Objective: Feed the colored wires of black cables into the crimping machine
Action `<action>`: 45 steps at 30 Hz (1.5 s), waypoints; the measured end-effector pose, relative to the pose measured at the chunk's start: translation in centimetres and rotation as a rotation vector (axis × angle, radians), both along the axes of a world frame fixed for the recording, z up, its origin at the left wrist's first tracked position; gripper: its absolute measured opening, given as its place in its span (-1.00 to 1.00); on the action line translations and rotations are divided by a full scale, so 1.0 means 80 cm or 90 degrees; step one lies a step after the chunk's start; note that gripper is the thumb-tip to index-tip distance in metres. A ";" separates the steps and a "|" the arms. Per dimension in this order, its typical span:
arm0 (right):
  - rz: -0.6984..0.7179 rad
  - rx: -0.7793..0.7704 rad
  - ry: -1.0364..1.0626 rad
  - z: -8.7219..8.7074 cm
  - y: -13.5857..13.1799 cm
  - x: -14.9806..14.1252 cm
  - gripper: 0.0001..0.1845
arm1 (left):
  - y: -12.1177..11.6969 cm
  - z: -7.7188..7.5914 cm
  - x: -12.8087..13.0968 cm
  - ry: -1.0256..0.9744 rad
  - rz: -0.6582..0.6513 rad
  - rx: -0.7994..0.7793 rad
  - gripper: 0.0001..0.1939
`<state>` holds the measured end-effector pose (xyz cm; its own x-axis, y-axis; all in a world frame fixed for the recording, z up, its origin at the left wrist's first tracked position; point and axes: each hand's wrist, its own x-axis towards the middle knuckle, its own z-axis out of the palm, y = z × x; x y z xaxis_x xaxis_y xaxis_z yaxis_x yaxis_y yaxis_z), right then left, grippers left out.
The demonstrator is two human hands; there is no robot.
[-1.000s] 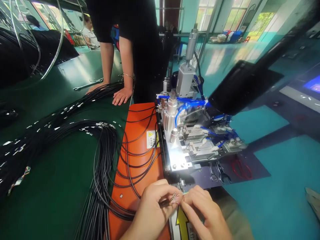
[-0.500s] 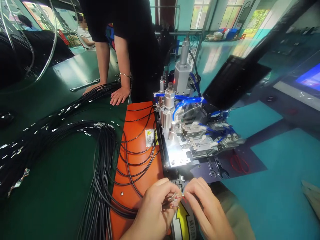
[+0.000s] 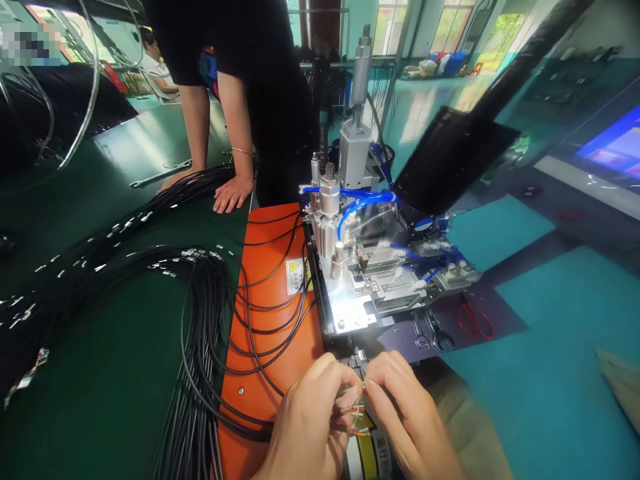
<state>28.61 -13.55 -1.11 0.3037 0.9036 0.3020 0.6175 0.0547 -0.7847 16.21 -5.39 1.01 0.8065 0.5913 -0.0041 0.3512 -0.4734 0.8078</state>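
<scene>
My left hand (image 3: pixel 313 410) is closed around several black cables, whose stripped ends show thin coloured wires (image 3: pixel 357 412) fanning out between my hands. Thumb and forefinger of my right hand (image 3: pixel 403 400) pinch together at the wire tips, close against my left fingertips. What exactly lies in that pinch is mostly hidden; a small bit of wire shows there. From my left hand the black cables (image 3: pixel 245 417) run left over the orange panel (image 3: pixel 270 253). Just beyond my fingers is a small metal fixture (image 3: pixel 357 359) of the machine.
A metal machine (image 3: pixel 350 280) with blue air hoses stands ahead under a black lamp (image 3: pixel 445 160). Wrenches (image 3: pixel 433 332) and red-handled pliers or scissors (image 3: pixel 475 321) lie to its right. A thick cable bundle (image 3: pixel 203 333) covers the green table. A co-worker's hand (image 3: pixel 234 193) rests there.
The view has shifted slightly, so the surroundings sit a little further left. My hands stay together; more coloured wire ends now show below my left fingertips.
</scene>
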 end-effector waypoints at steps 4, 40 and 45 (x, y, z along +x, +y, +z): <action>-0.025 0.026 0.042 -0.007 0.003 -0.011 -0.72 | -0.004 0.001 0.003 0.005 0.015 0.034 -0.91; -0.007 -0.006 -0.092 -0.077 0.023 0.035 -0.78 | 0.040 -0.021 0.009 0.351 -0.295 0.504 -0.30; -0.001 -0.008 -0.065 -0.075 0.022 0.034 -0.78 | 0.043 -0.009 0.014 0.392 -0.328 0.500 -0.29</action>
